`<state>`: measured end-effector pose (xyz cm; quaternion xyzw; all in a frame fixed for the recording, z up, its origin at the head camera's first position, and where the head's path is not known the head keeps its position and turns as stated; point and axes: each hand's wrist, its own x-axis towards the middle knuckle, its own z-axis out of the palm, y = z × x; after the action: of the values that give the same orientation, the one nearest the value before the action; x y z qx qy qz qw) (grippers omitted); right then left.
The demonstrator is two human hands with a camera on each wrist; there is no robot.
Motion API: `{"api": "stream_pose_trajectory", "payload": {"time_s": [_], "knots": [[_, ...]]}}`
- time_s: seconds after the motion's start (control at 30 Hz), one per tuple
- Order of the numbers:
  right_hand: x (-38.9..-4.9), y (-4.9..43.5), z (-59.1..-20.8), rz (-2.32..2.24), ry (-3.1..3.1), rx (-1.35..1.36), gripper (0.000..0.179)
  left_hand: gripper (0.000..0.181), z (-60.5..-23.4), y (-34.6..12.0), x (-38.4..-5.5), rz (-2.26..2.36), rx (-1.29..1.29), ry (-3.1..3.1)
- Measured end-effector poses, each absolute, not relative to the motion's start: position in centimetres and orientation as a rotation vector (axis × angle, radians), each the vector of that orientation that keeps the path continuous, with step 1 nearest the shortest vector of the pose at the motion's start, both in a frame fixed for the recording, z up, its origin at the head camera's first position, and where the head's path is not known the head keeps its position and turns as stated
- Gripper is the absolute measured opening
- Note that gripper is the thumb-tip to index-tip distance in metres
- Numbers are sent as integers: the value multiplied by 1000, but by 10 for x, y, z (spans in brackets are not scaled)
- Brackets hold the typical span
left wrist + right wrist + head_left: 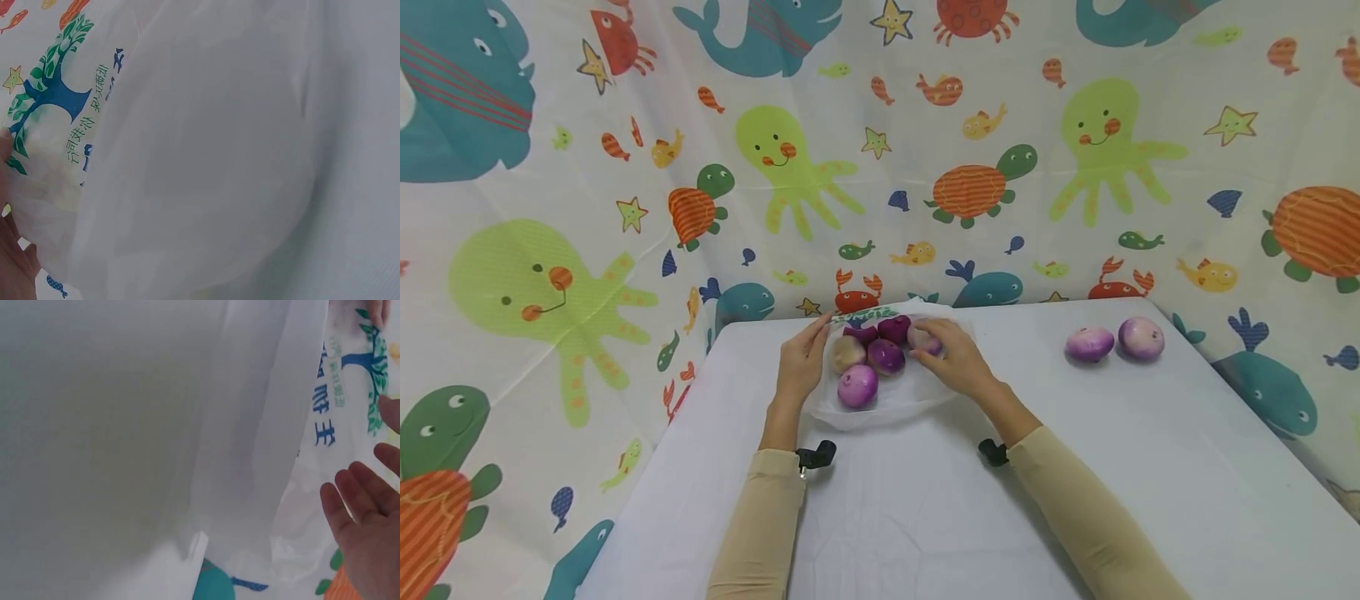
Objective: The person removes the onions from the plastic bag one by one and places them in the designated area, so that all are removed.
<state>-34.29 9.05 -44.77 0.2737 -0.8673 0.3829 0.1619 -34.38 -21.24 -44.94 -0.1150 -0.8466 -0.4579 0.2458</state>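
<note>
A white plastic bag (917,396) with a green and blue tree print lies with its mouth spread toward me. Several onions rest inside: a light purple onion (857,387) in front, a shiny purple onion (887,357), a dark onion (895,330) and a pale brownish onion (848,356). My left hand (801,358) pinches the bag's left edge between thumb and fingers. Over the bag's right side, my right hand (953,357) hovers around another pale onion (922,338), partly hidden by it. In the right wrist view, that hand's fingers (359,494) are spread with nothing gripped.
Two more purple onions, one oval (1089,344) and one rounder (1142,338), lie at the table's back right. The white-covered table (880,517) ends at a curtain (887,142) printed with sea animals. Black wrist cameras (817,455) sit at both cuffs.
</note>
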Motion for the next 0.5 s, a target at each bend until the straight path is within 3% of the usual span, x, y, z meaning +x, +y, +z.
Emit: {"api": "stream_pose_trajectory", "payload": {"time_s": [0.5], "knots": [[-353,61,-451,1012,-2580,870,53,38,-448,-213,-343,-1273,-310,-2321]]}}
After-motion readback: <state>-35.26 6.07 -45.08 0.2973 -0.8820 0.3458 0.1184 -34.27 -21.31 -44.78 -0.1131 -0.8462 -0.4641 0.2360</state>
